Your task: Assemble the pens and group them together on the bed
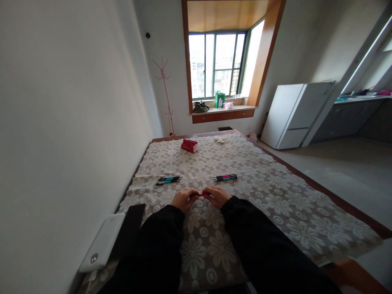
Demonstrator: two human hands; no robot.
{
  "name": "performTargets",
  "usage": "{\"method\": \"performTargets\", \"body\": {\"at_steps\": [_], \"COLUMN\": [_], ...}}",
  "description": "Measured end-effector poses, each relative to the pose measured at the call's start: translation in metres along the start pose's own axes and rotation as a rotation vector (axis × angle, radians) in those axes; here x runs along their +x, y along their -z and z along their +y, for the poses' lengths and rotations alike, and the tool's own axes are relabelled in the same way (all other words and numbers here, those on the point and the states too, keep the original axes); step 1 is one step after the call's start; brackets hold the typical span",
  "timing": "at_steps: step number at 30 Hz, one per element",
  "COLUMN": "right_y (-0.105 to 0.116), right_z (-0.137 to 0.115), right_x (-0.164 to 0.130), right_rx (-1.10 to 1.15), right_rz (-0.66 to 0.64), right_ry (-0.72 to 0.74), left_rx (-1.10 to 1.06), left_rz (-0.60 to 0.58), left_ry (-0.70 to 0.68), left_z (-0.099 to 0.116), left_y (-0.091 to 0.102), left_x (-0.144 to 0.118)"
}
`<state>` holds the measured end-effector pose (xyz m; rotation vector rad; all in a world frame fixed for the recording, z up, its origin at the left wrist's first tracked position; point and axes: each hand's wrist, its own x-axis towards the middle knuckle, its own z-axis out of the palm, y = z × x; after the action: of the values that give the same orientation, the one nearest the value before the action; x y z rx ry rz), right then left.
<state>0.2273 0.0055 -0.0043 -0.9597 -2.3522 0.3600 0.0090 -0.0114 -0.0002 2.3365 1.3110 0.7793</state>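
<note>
Between my two hands is a slim red and black pen point(202, 194), held level just above the patterned tablecloth. My left hand point(184, 200) pinches its dark end, and my right hand point(217, 196) grips the red part; the fingers cover most of it. Beyond my left hand lies a loose group of teal and black pens point(168, 180). Past my right hand, several pens point(226, 177) in black, red and teal lie side by side in a neat row.
A floral cloth point(263, 183) covers the table. Farther back sit a red packet point(189, 145) and a small pale item point(219, 140). At the near left are a white power bank-like device point(104, 241) and a dark flat object point(130, 224), close to the wall point(76, 122).
</note>
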Motion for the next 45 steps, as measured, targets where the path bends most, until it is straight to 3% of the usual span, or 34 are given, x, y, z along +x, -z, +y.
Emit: {"method": "performTargets", "body": {"at_steps": [9,12,18,23,29,36,41,45], "right_y": [0.001,0.001,0.002,0.001,-0.003,-0.011,-0.013,-0.009], "right_z": [-0.001,-0.003,-0.006,-0.004,-0.003,0.002,0.007,0.002], "right_x": [0.001,0.001,0.001,0.001,0.0,0.001,0.006,0.006], "right_rx": [-0.049,-0.029,-0.078,-0.047,-0.025,0.219,0.482,0.439], "right_rz": [-0.029,-0.032,0.028,-0.029,-0.021,0.176,0.324,0.327], "right_ry": [-0.017,-0.008,-0.057,-0.018,-0.129,-0.154,-0.195,-0.224], "left_rx": [0.04,0.069,0.048,0.053,0.03,0.017,-0.036,-0.139], "left_rz": [0.018,0.03,-0.002,0.029,-0.003,0.028,0.083,0.08], "left_ry": [-0.04,0.016,-0.003,0.027,0.014,0.014,0.092,0.085], "left_z": [0.002,0.003,0.004,0.004,0.007,0.008,0.008,0.007], "left_y": [0.002,0.002,0.002,0.002,0.003,0.005,0.007,0.006], "left_x": [-0.001,-0.002,-0.001,-0.001,0.0,0.0,0.001,0.002]}}
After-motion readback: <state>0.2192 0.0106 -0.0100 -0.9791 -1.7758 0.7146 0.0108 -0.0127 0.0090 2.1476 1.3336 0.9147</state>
